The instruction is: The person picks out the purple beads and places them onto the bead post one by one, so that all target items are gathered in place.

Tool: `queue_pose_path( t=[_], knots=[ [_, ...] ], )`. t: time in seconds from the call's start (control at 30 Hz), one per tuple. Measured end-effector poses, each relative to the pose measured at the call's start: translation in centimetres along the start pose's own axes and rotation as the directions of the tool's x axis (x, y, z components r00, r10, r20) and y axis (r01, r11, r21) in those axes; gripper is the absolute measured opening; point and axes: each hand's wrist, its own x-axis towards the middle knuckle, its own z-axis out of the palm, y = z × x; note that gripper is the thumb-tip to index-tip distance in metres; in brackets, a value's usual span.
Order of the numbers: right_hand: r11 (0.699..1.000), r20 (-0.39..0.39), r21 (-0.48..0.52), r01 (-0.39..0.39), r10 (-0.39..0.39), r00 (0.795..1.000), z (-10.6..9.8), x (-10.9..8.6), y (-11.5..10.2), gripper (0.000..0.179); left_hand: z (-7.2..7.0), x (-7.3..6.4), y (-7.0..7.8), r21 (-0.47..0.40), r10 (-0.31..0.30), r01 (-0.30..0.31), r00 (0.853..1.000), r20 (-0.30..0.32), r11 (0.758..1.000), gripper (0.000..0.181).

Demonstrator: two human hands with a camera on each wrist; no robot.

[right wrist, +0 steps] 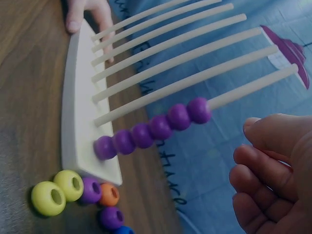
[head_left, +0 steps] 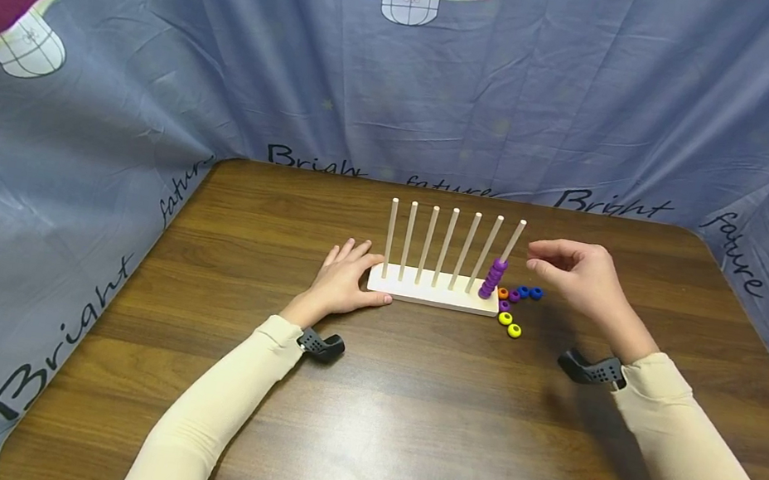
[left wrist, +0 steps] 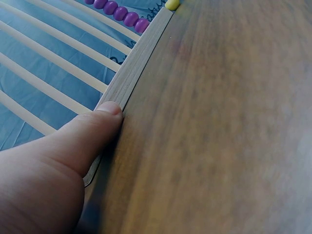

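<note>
A white wooden peg rack with several upright rods stands on the table. Purple beads are stacked on its rightmost rod, rising from the base. My left hand holds the left end of the base, thumb along the front side and fingers behind. To the right of the beaded rod, my right hand hovers in the air with loosely bent fingers and nothing between them. Loose beads lie by the rack's right end: yellow, purple, orange and blue.
The brown wooden table extends around the rack on every side. Behind it and along the sides hangs a blue curtain printed with lamps and lettering. A dark strap sits on each wrist.
</note>
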Motion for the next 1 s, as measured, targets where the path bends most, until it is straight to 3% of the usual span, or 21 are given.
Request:
queue_pose_path(
  t=[1.0],
  knots=[
    [0.996, 0.034, -0.061, -0.063, 0.065, 0.997, 3.2, -1.9, 5.0, 0.025, -0.1, -0.1, 0.0, 0.013, 0.001, -0.001, 1.000, 0.002, 1.000, 0.081]
  ],
)
